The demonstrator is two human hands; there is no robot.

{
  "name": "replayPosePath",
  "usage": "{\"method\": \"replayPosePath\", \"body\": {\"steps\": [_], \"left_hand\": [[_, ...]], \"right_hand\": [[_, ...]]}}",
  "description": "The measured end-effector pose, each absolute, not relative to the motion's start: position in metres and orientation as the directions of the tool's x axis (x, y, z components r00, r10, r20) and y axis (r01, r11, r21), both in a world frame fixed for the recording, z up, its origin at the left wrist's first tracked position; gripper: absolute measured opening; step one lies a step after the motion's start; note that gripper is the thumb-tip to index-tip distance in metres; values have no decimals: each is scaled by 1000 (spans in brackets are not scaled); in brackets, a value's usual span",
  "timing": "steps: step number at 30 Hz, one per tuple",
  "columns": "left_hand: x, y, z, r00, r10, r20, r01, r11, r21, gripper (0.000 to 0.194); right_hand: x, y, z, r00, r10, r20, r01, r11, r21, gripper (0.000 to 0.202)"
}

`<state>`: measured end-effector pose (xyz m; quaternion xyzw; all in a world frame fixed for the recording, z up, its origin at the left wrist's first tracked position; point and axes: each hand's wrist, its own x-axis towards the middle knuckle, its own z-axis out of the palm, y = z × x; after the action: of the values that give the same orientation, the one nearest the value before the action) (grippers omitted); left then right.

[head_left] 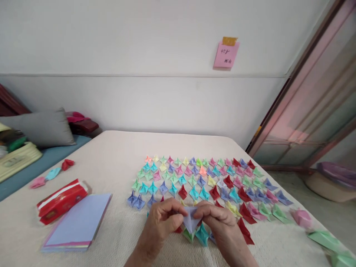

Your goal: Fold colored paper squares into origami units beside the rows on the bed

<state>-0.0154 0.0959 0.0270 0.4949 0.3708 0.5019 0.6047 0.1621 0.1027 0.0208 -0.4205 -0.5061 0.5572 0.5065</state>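
Note:
A small pale lavender folded paper [190, 219] is held up between my two hands, above the cream cloth. My left hand [164, 224] pinches its left side with thumb and forefinger. On the right side, the fingers of my right hand [218, 224] are closed on the same paper. Rows of small folded paper shapes [182, 180] in red, green, blue, pink and yellow lie beyond and beneath the hands. Some of those shapes are hidden behind my hands. A cyan folded shape [202, 235] lies just below the held paper.
A stack of square paper [80, 222] lies at the left, touching a red packet [62, 200]. Loose folded pieces [52, 173] sit at the left edge. More green pieces [324, 239] lie at the right edge. A wall with a pink note [226, 55] stands behind the cloth-covered surface.

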Motion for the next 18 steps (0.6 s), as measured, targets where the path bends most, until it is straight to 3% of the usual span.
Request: {"method": "replayPosePath", "body": {"steps": [3,8,18], "left_hand": [[-11,98,23,199,979,37,-250,14,968,4],[-7,99,16,178,984,7,-286,45,957,16],[3,99,10,100,995,-6,-279,33,960,14]], "right_hand": [[163,104,21,-113,992,46,-135,31,-990,15],[165,104,18,-67,998,4,-146,-6,-989,15],[163,105,17,-86,995,-54,-246,-74,-967,15]]}}
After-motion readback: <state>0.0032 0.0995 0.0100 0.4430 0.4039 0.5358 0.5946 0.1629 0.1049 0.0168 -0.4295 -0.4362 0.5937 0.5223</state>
